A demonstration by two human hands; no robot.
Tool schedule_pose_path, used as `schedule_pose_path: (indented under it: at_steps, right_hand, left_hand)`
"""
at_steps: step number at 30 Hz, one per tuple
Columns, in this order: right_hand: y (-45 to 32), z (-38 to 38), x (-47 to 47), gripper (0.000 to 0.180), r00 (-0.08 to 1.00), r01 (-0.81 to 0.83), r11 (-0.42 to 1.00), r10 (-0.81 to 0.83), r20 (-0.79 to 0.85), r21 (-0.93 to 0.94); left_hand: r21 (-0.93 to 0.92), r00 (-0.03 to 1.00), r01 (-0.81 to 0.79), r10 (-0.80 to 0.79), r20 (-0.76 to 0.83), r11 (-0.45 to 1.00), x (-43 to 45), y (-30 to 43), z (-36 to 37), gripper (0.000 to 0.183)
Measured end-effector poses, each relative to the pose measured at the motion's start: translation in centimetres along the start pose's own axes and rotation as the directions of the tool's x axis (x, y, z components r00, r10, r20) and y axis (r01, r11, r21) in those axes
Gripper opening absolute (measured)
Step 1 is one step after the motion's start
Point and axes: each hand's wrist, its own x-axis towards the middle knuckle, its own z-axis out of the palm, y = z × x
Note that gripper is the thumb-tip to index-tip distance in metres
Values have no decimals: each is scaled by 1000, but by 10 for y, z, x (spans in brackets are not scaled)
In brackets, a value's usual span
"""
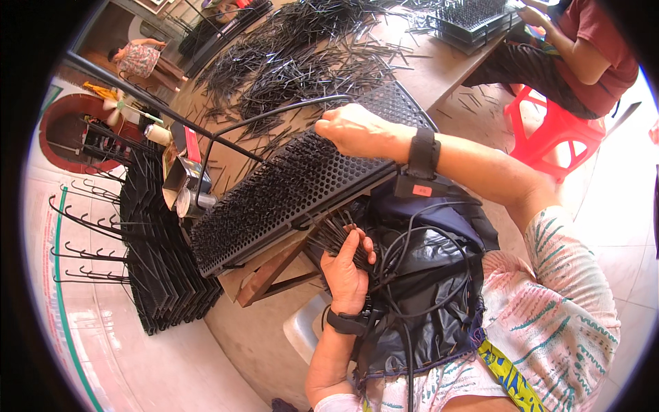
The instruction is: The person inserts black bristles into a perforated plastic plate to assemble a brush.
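Observation:
My left hand [350, 273] grips a bundle of thin black rods [332, 234] below the near edge of a long perforated black rack [396, 103]. Short black rods [257, 190] stand packed in the holes over the rack's left part, while holes towards its right end show bare. Above the rack, my right hand [355, 129] is curled with its fingertips turned down and away. Whether it pinches a rod is hidden. A bent black metal handle [278, 110] arches over the rack beside that hand.
Loose black rods [304, 62] lie heaped across the wooden table [412, 77]. Stacked black racks with hooked wires [159, 247] stand at left. A co-worker [592, 56] sits on a red plastic stool [556, 134] beside another filled rack [468, 23]. Black cables [406, 252] cross my lap.

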Motion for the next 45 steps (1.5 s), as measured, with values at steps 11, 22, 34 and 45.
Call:
schedule_pose_path:
  at_steps: [11, 22, 34, 45]
  right_hand:
    - [13, -3, 3, 11, 972, 236, 970, -236, -10, 60]
    - [-45, 0, -57, 15, 970, -168, 929, 97, 223, 329]
    - [-72, 13, -83, 9, 796, -569, 365, 470, 381, 737]
    - [-67, 18, -87, 6, 774, -592, 331, 485, 406, 735]
  left_hand:
    - [38, 1000, 6, -6, 19, 999, 0, -2, 4, 9]
    - [-14, 994, -101, 102, 44, 995, -4, 3, 10, 9]
    - [19, 994, -87, 86, 73, 996, -3, -2, 10, 8]
    - [26, 995, -71, 69, 77, 997, -1, -2, 9, 6]
